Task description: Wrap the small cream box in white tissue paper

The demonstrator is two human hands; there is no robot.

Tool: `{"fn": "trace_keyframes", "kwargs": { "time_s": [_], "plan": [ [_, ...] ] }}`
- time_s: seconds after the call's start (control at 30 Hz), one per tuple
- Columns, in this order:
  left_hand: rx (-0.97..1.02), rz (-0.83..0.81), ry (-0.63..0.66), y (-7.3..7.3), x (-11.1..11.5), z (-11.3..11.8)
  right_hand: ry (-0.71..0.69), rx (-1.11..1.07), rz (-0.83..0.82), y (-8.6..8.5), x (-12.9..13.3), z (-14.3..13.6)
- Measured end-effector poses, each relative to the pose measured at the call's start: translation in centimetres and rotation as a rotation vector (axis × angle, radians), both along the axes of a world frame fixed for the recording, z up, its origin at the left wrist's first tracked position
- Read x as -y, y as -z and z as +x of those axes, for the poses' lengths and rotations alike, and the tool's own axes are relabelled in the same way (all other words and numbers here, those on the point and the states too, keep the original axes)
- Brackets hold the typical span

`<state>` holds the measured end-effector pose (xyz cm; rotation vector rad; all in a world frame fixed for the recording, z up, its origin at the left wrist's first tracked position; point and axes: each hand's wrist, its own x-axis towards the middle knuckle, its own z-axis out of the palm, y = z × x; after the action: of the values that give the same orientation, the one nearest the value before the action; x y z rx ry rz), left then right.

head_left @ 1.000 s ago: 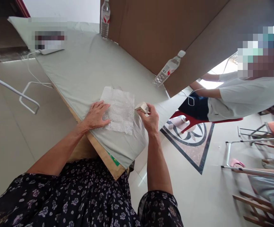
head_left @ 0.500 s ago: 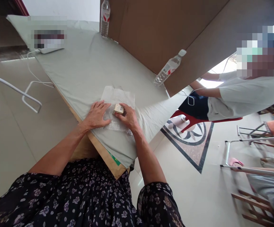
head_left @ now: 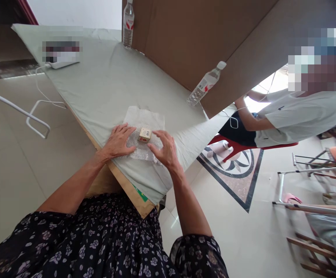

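A small beige printed box (head_left: 145, 134) rests on a sheet of bubble wrap (head_left: 144, 153), which lies flat on the cloth-covered table (head_left: 98, 85). To the box's left, my left hand (head_left: 119, 141) is spread, palm down, over the left edge of the bubble wrap. Just right of the box is my right hand (head_left: 165, 148), its thumb and fingers apart and holding nothing. A small gap shows between those fingers and the box.
One plastic bottle (head_left: 205, 85) stands by the large brown cardboard panel (head_left: 196, 46); another bottle (head_left: 128, 27) is at its far left end. A white power strip (head_left: 65, 63) lies at the far left. Beyond the panel, a person (head_left: 304, 116) sits on a red chair.
My right hand has let go of the small box and drawn back to the right, opening its fingers. The box stays on the bubble wrap. My left hand has hardly moved.
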<state>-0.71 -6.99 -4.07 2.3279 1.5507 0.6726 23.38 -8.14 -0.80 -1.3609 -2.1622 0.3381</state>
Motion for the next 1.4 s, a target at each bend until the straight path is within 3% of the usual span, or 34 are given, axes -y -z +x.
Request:
{"fn": "trace_keyframes", "kwargs": {
  "time_s": [0.13, 0.27, 0.43, 0.63, 0.83, 1.07, 1.4],
  "plan": [
    [0.088, 0.061, 0.004, -0.2, 0.2, -0.3, -0.215, 0.192, 0.065, 0.4, 3.6, 0.7],
    [0.114, 0.1, 0.044, -1.0, 2.0, -0.6, -0.152, 0.289, 0.138, 1.7, 4.4, -0.1],
    [0.074, 0.101, 0.084, -2.3, 3.4, 0.4, -0.051, 0.202, 0.203, 0.7, 3.1, -1.2],
    [0.267, 0.03, -0.01, -3.4, 0.1, 2.9, 0.027, 0.039, 0.12, -1.3, -0.6, -1.5],
    [0.517, -0.177, -0.059, -3.6, -2.2, 3.4, -0.039, -0.187, -0.107, -0.5, -4.5, -1.2],
    [0.601, -0.192, -0.091, -2.8, -2.7, 3.7, 0.008, -0.284, -0.112, 0.9, -4.6, -1.6],
    [0.677, -0.198, -0.096, -3.0, -2.3, 4.1, 0.046, -0.248, -0.02, 1.4, -4.2, -2.2]
  ]
}}
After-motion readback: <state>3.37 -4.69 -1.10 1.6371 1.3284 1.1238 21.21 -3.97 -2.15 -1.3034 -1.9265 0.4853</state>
